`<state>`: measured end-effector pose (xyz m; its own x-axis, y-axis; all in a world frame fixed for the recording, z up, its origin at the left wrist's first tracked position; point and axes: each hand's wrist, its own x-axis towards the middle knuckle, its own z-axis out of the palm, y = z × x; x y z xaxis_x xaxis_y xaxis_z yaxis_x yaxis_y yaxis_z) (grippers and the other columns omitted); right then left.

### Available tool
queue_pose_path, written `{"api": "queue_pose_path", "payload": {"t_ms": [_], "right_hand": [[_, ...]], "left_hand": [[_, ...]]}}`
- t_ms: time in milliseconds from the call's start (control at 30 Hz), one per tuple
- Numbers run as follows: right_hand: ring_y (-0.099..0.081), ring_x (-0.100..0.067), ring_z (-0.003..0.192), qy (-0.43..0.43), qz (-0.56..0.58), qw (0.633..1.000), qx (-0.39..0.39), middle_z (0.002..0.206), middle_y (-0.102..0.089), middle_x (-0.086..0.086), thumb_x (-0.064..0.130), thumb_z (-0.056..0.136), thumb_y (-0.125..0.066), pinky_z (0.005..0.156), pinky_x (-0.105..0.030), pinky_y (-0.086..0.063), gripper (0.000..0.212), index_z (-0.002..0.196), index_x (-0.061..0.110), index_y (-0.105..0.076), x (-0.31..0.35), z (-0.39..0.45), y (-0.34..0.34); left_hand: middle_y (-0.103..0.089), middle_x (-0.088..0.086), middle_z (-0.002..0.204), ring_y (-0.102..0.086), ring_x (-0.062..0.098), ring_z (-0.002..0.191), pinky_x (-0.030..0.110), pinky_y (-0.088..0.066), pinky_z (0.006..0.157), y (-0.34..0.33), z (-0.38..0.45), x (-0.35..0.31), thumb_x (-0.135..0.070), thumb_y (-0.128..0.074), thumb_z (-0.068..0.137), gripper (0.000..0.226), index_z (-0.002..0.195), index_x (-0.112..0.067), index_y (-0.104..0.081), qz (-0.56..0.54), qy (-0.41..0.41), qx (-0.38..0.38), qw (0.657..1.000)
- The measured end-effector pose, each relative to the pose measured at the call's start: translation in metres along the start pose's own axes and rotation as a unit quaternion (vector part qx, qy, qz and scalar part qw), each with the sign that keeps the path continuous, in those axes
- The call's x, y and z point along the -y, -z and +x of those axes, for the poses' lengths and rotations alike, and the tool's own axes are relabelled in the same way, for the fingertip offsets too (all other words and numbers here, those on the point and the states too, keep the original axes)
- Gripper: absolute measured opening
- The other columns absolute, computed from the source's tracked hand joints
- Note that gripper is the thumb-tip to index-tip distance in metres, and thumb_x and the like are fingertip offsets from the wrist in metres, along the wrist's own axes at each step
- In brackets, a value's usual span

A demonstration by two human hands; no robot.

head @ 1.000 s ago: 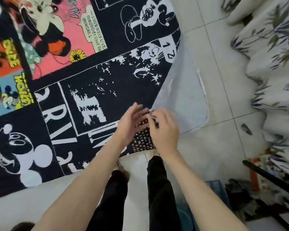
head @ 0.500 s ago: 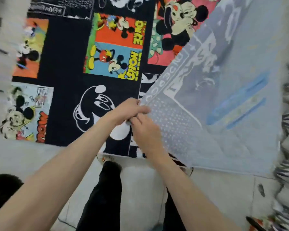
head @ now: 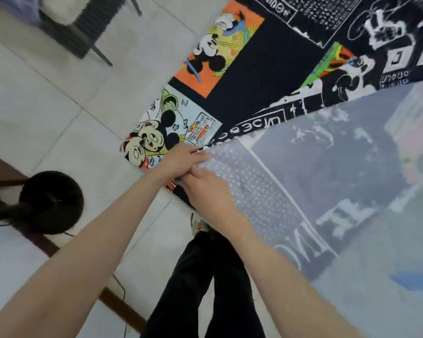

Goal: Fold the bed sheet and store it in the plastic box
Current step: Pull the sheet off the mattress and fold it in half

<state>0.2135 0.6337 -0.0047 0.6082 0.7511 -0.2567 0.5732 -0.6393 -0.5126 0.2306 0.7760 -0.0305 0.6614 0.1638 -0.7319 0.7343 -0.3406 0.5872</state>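
Note:
A black bed sheet (head: 259, 69) printed with cartoon mouse panels lies spread on the tiled floor. Its right part is turned over, showing the pale grey underside (head: 340, 191), which stretches across the right of the view. My left hand (head: 178, 162) and my right hand (head: 205, 186) are pressed together, both pinching one corner of the turned-over layer above the sheet's near left corner. The plastic box is not in view.
A round black stand base (head: 51, 201) with a cable sits on the floor at the left beside a brown strip (head: 122, 306). Dark furniture legs (head: 83, 37) stand at the top left. My dark-trousered legs (head: 205, 284) are below my hands.
Both hands have carried the sheet's corner leftward across the printed side. The pale underside now covers much more of the sheet. The view has swung left, bringing the stand base into sight.

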Motion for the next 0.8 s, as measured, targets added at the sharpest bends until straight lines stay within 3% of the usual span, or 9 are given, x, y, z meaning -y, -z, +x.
{"api": "queue_pose_path", "payload": {"t_ms": [100,233,333,400,500,567,633,700,800], "right_hand": [[-0.063,-0.028,0.097,0.017,0.004,0.999,0.040,0.103,-0.069,-0.003,0.036,0.103,-0.045,0.069,-0.037,-0.047,0.030,0.113,0.022,-0.070,-0.015,0.054,0.006],[-0.051,-0.032,0.116,-0.016,-0.083,0.996,0.025,0.132,-0.055,-0.005,0.020,0.099,-0.050,0.090,-0.043,-0.047,0.043,0.142,0.020,-0.049,-0.070,0.139,0.007],[-0.040,-0.033,0.130,0.025,-0.218,0.961,0.169,0.142,-0.048,-0.005,0.026,0.091,-0.059,0.107,-0.051,-0.033,0.061,0.148,0.027,-0.038,-0.096,0.201,-0.009],[-0.041,-0.032,0.132,0.038,-0.262,0.922,0.283,0.141,-0.048,-0.004,0.038,0.088,-0.063,0.111,-0.057,-0.025,0.063,0.146,0.029,-0.039,-0.104,0.223,-0.025],[-0.048,-0.031,0.126,0.076,-0.285,0.904,0.309,0.135,-0.051,-0.004,0.054,0.087,-0.061,0.103,-0.051,-0.037,0.061,0.140,0.026,-0.047,-0.113,0.232,-0.047],[-0.054,-0.032,0.117,0.107,-0.293,0.905,0.287,0.127,-0.056,-0.006,0.054,0.089,-0.059,0.095,-0.046,-0.043,0.057,0.135,0.022,-0.051,-0.115,0.230,-0.055],[-0.058,-0.033,0.108,0.123,-0.298,0.908,0.269,0.119,-0.060,-0.008,0.035,0.093,-0.058,0.088,-0.043,-0.046,0.041,0.130,0.017,-0.054,-0.114,0.228,-0.058],[-0.061,-0.033,0.099,0.118,-0.314,0.910,0.243,0.107,-0.064,-0.011,0.011,0.090,-0.054,0.082,-0.042,-0.045,0.028,0.118,0.010,-0.058,-0.111,0.227,-0.058],[-0.061,-0.035,0.090,0.091,-0.311,0.915,0.240,0.097,-0.066,-0.015,-0.004,0.086,-0.048,0.082,-0.043,-0.043,0.028,0.111,0.004,-0.058,-0.104,0.225,-0.056]], "left_hand": [[-0.055,-0.002,0.062,-0.045,0.011,0.058,0.026,-0.031,0.054,0.031,0.019,0.044,-0.040,-0.070,0.093,0.036,0.067,-0.015,-0.069,-0.013,0.025,-0.052,0.998],[-0.069,-0.002,0.084,-0.055,0.007,0.068,0.024,-0.036,0.059,0.042,0.050,0.094,-0.039,-0.068,0.095,0.028,0.105,-0.015,-0.078,-0.031,0.061,-0.087,0.994],[-0.069,-0.002,0.098,-0.059,0.011,0.084,0.025,-0.042,0.069,0.039,0.069,0.129,-0.036,-0.067,0.097,0.032,0.113,-0.011,-0.077,-0.061,0.057,-0.100,0.992],[-0.070,0.002,0.091,-0.062,0.019,0.083,0.032,-0.046,0.072,0.036,0.074,0.151,-0.038,-0.064,0.097,0.034,0.104,-0.007,-0.076,-0.109,0.078,-0.101,0.986],[-0.071,0.023,0.091,-0.068,0.030,0.082,0.047,-0.058,0.085,0.035,0.079,0.177,-0.043,-0.061,0.098,0.047,0.096,0.003,-0.069,-0.188,0.090,-0.097,0.973],[-0.076,0.016,0.098,-0.073,0.031,0.094,0.052,-0.058,0.093,0.037,0.080,0.189,-0.047,-0.063,0.096,0.039,0.096,-0.011,-0.076,-0.231,0.103,-0.099,0.962],[-0.077,0.010,0.098,-0.073,0.032,0.097,0.053,-0.058,0.095,0.038,0.081,0.197,-0.048,-0.063,0.095,0.030,0.094,-0.023,-0.079,-0.243,0.112,-0.090,0.959],[-0.076,0.009,0.096,-0.072,0.031,0.096,0.053,-0.057,0.094,0.038,0.082,0.203,-0.048,-0.062,0.096,0.032,0.098,-0.021,-0.079,-0.226,0.108,-0.084,0.965],[-0.075,-0.004,0.092,-0.070,0.017,0.090,0.039,-0.057,0.084,0.039,0.080,0.201,-0.045,-0.060,0.099,0.032,0.103,-0.019,-0.078,-0.189,0.091,-0.096,0.973]]}}
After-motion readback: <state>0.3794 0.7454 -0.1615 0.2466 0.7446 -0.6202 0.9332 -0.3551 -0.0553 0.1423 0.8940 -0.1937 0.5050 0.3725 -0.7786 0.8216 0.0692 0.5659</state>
